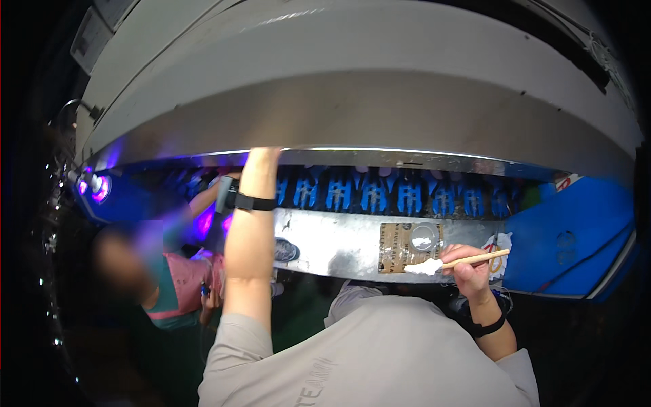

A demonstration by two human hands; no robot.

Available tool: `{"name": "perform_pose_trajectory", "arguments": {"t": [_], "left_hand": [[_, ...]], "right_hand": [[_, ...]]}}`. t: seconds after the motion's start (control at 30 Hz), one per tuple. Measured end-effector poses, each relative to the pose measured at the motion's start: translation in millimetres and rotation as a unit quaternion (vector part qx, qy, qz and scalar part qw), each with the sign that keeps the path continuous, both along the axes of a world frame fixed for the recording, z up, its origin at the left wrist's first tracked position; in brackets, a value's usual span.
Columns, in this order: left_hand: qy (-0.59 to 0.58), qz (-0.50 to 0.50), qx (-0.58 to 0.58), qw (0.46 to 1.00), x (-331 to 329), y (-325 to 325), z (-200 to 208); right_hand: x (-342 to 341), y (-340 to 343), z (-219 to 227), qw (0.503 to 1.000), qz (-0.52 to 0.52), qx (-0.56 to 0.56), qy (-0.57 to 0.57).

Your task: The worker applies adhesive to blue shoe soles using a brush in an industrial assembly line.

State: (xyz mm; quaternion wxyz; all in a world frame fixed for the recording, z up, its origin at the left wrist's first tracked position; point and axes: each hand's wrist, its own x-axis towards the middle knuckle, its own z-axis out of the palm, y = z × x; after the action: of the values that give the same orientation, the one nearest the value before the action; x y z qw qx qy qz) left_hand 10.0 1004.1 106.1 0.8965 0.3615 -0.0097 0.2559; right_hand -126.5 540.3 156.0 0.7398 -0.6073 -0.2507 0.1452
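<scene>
My left arm (249, 237) reaches up and forward, with a dark band around the wrist. The left hand passes behind the lower edge of a metal hood (380, 115), so its fingers are hidden. Low on the right, my right hand (471, 277) is closed around a wooden stick with a white wad at its tip (481, 258). That tip points left, over a brown taped cardboard piece (393, 251) on the metal ledge (332, 241). On the cardboard lies a clear round dish (424, 237).
Behind the ledge stands a row of blue fixtures (373, 193) with metal parts. A blue panel (569, 237) closes the right side. White cloth (500, 244) lies beside my right hand. At left, a co-worker in a pink apron (186, 281) works near purple lamps (100, 188).
</scene>
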Motion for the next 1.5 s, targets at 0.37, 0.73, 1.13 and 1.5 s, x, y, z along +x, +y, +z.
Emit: {"name": "perform_pose_trajectory", "arguments": {"t": [0.37, 0.73, 1.13, 1.5], "left_hand": [[0.123, -0.115, 0.187, 0.968, -141.1, 93.7, -76.7], [0.319, 0.005, 0.427, 0.846, -91.9, 111.0, -15.1], [0.344, 0.122, 0.3, 0.881, -101.4, 62.7, -32.9], [-0.052, -0.251, -0.332, 0.908, -136.9, -40.1, -27.7]], "right_hand": [[9.6, -28.3, -33.7, 0.958, -0.114, -0.26, 0.046], [68.1, -54.5, -132.0, 0.851, -0.21, -0.475, -0.075], [94.1, -54.6, -199.8, 0.773, -0.18, -0.595, -0.125], [74.8, -79.1, -178.5, 0.863, -0.193, -0.463, -0.057]]}}
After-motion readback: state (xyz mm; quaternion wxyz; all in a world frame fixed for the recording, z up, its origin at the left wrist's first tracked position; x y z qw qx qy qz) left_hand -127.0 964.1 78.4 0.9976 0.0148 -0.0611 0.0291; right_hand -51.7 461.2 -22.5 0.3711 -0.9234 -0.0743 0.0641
